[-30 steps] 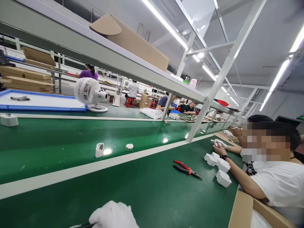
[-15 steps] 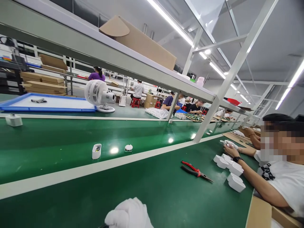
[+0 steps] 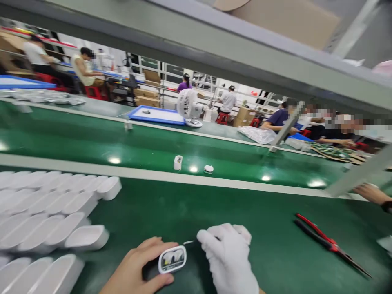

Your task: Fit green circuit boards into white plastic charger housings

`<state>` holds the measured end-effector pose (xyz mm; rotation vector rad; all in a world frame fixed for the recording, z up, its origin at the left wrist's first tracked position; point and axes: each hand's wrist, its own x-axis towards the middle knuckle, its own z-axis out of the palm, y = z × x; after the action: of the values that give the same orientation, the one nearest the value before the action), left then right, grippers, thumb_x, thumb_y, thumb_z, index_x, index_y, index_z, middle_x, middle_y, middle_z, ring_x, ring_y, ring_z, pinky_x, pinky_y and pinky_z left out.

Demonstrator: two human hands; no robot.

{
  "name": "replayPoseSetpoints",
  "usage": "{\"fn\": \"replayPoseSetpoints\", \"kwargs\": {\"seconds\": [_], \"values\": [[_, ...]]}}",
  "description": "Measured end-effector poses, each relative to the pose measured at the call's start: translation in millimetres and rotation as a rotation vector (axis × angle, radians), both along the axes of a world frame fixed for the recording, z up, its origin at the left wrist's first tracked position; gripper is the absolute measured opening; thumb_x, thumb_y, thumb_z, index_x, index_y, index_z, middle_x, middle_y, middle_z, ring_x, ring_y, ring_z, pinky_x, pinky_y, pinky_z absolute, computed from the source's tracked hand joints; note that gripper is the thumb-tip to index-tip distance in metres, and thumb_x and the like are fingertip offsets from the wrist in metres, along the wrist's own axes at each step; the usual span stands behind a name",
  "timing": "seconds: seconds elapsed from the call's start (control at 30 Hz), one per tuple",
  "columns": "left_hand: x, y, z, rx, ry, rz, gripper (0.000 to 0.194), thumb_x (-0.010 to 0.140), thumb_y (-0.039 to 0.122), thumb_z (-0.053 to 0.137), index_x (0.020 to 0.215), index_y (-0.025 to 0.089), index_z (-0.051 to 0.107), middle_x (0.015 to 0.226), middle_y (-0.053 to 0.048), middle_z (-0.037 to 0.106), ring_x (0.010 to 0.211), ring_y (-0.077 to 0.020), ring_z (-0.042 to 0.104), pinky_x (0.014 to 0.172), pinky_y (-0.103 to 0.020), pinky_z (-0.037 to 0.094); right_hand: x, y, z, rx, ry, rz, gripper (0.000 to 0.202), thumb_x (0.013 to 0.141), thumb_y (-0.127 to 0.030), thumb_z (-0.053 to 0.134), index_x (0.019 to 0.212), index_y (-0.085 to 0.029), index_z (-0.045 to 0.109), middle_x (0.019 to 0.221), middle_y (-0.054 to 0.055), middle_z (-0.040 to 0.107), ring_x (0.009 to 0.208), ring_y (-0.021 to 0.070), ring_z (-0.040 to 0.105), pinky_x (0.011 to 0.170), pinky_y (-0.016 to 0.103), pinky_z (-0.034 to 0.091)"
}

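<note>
My left hand [image 3: 143,267], bare, grips a small white oval housing [image 3: 172,259] between thumb and fingers, its open face showing dark parts inside. Just right of it, my right hand [image 3: 228,255] wears a white glove, its fingers curled together. A thin dark item with a pale tip [image 3: 188,242] points from the gloved fingers toward the housing; most of it is hidden. Rows of white oval housings [image 3: 87,237] stand on the green table at the left. Red and black pliers [image 3: 332,244] lie open-handled at the right.
Beyond a pale rail [image 3: 147,174], a white housing [image 3: 178,162] and a small white piece [image 3: 208,168] sit on the green belt. A shelf beam [image 3: 196,53] crosses overhead. A white fan [image 3: 187,105] stands behind. A co-worker's arm [image 3: 372,194] reaches in at right.
The view has swung left and down. My left hand with the housing and the rows of housings have come into view; more of my gloved right hand shows. The pliers appear farther right.
</note>
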<state>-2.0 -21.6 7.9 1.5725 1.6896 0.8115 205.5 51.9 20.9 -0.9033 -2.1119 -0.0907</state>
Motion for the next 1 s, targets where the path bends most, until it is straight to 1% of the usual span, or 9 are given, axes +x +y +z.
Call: {"fn": "replayPoseSetpoints", "kwargs": {"seconds": [0.13,0.23,0.37,0.5,0.57,0.67,0.87,0.93,1.0], "values": [[3.3,1.1,18.8,-0.131,-0.05,-0.033,0.041,0.065,0.02,0.072,0.102,0.037,0.07,0.103,0.003,0.068,0.104,-0.0219,0.057,0.09,-0.026,0.046,0.0,-3.3,7.4,-0.036,-0.051,0.054,0.03,0.083,-0.013,0.042,0.088,-0.033,0.063,0.068,-0.007,0.065,0.059,0.0095,0.052,0.071,0.034,0.023],[3.9,1.2,24.9,-0.164,-0.064,-0.022,0.041,0.065,0.019,0.073,0.102,0.036,0.07,0.103,0.002,0.067,0.102,-0.0213,0.056,0.09,-0.026,0.044,-4.3,-3.7,5.9,-0.004,-0.046,0.075,0.027,0.084,-0.015,0.043,0.088,-0.033,0.063,0.066,-0.007,0.064,0.057,0.0094,0.052,0.068,0.034,0.022],[4.9,0.5,26.3,-0.192,-0.068,-0.029,0.041,0.065,0.019,0.073,0.103,0.035,0.07,0.102,0.001,0.065,0.099,-0.0211,0.056,0.088,-0.026,0.043,-11.2,-4.4,3.9,0.051,-0.161,0.067,0.029,0.076,-0.016,0.053,0.096,-0.036,0.06,0.07,-0.011,0.066,0.058,0.0095,0.052,0.064,0.034,0.022],[5.5,1.6,26.8,-0.187,-0.093,-0.001,0.038,0.064,0.017,0.073,0.098,0.035,0.071,0.096,0.002,0.065,0.1,-0.0202,0.055,0.088,-0.024,0.042,-13.9,-5.2,8.5,0.136,-0.379,0.07,0.038,0.064,-0.017,0.061,0.097,-0.035,0.056,0.07,-0.011,0.066,0.057,0.0117,0.049,0.061,0.035,0.02],[5.2,2.6,26.3,-0.189,-0.094,-0.017,0.036,0.065,0.017,0.072,0.097,0.034,0.071,0.095,0.002,0.065,0.099,-0.0198,0.055,0.087,-0.023,0.042,-14.1,-6.4,13.0,0.129,-0.493,0.071,0.037,0.062,-0.017,0.063,0.095,-0.032,0.055,0.069,-0.008,0.065,0.057,0.013,0.048,0.058,0.035,0.019],[4.7,3.5,25.1,-0.181,-0.085,-0.052,0.033,0.067,0.016,0.069,0.096,0.032,0.071,0.094,0.001,0.064,0.094,-0.0189,0.056,0.084,-0.024,0.043,-15.0,-8.7,17.5,0.073,-0.6,0.09,0.034,0.065,-0.016,0.061,0.094,-0.03,0.054,0.068,-0.004,0.062,0.058,0.0147,0.046,0.056,0.035,0.019],[5.8,2.3,27.6,-0.15,-0.064,-0.037,0.036,0.068,0.019,0.068,0.102,0.033,0.07,0.091,0.001,0.065,0.09,-0.0187,0.058,0.082,-0.025,0.045,-17.6,-11.9,14.9,0.023,-0.505,0.112,0.023,0.072,-0.012,0.052,0.088,-0.028,0.055,0.062,-0.001,0.056,0.058,0.0154,0.044,0.057,0.035,0.02],[5.9,1.5,28.9,-0.152,-0.057,-0.034,0.036,0.068,0.02,0.068,0.102,0.034,0.07,0.092,0.002,0.065,0.092,-0.0189,0.058,0.084,-0.025,0.045,-12.0,-8.2,14.1,-0.011,-0.44,0.138,0.023,0.072,-0.009,0.05,0.084,-0.028,0.057,0.061,-0.003,0.056,0.056,0.0139,0.043,0.058,0.034,0.02],[6.3,0.6,28.3,-0.164,-0.046,-0.016,0.037,0.068,0.019,0.068,0.102,0.035,0.07,0.094,0.002,0.065,0.094,-0.0192,0.058,0.084,-0.025,0.045,-1.1,0.1,12.0,-0.065,-0.382,0.12,0.027,0.078,-0.01,0.047,0.088,-0.03,0.06,0.068,-0.004,0.06,0.058,0.0121,0.048,0.063,0.033,0.024]]}}
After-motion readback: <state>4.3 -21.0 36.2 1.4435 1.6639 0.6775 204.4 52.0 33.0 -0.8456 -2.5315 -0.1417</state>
